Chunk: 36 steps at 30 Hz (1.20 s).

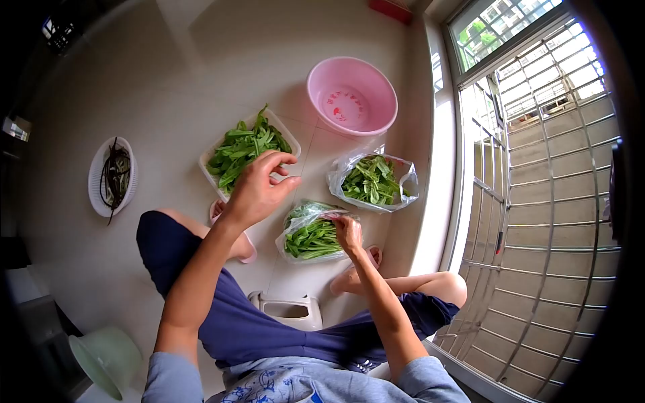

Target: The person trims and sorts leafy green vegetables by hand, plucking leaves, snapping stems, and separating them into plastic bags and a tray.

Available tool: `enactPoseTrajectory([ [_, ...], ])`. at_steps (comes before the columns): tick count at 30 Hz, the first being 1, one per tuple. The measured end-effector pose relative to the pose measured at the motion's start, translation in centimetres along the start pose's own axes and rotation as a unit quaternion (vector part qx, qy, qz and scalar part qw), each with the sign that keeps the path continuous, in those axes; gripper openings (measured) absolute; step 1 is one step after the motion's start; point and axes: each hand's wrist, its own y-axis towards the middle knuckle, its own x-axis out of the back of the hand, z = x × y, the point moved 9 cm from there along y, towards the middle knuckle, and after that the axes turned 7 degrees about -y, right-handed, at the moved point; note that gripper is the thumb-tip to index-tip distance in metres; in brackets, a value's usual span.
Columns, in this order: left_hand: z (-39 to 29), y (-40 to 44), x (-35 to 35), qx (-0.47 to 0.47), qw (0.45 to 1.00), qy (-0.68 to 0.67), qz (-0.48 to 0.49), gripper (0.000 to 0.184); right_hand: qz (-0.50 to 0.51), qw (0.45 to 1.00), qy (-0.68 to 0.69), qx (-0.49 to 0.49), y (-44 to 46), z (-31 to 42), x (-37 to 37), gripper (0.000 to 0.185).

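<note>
My left hand (259,189) is raised in front of the white tray (294,139), its fingers curled but apart and nothing between them. Leafy green vegetables (243,149) are heaped in that tray. Lower down, my right hand (348,233) pinches the edge of a clear plastic bag (310,209). Long green stems with leaves (313,240) lie inside this bag, their cut ends toward me. Just beyond my right hand, a second plastic bag (411,183) stands open around more loose green leaves (371,180).
A pink basin (353,94) sits beyond the bags. Off to the left is a white oval basket (96,176) with dark, thin strands. A small plastic stool (310,316) stands between my legs, a pale green basin (101,359) at lower left. Barred windows (537,221) line the right.
</note>
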Motion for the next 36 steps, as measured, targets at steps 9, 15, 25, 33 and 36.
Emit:
enactPoseTrajectory([
  [9,0.5,0.1,0.2,0.037,0.999,-0.001,0.007,0.025,-0.163,0.984,-0.071,0.022,11.9,-2.1,7.8,0.016],
  [15,1.4,0.3,0.2,0.065,0.998,-0.008,0.006,0.025,-0.037,0.974,-0.218,-0.051,16.1,-4.8,2.0,0.024],
  [25,0.2,0.4,-1.3,0.032,0.999,-0.013,0.034,0.024,0.000,0.806,0.558,-0.199,12.6,-5.7,8.7,0.011],
  [33,1.5,0.0,-6.2,0.067,0.987,-0.108,0.103,0.020,0.209,0.676,0.682,-0.183,3.9,5.4,11.1,0.008],
  [36,2.3,-1.3,-10.0,0.150,0.948,-0.203,0.196,0.020,0.290,0.643,0.696,-0.132,0.7,9.8,11.7,0.014],
])
